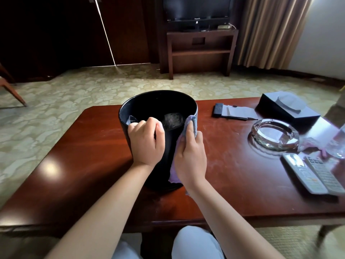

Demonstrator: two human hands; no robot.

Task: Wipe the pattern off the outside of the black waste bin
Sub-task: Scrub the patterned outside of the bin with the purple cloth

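Observation:
A round black waste bin (pixel 130 107) stands upright on the dark red wooden table (pixel 84 156), near its middle. My left hand (pixel 146 142) grips the bin's near rim, fingers curled over the edge. A purple cloth (pixel 192 124) lies against the bin's right outer wall, and my right hand (pixel 192 156) presses it there with straight fingers. The cloth's lower end hangs beside the bin's base. The wall under my hands is hidden, so no pattern shows. Something pale and shiny lies inside the bin.
To the right on the table are a glass ashtray (pixel 274 135), two remote controls (pixel 315 174), a black tissue box (pixel 287 107), a notepad with a pen (pixel 233 113) and a glass at the edge. A TV stand (pixel 201 51) is across the carpet.

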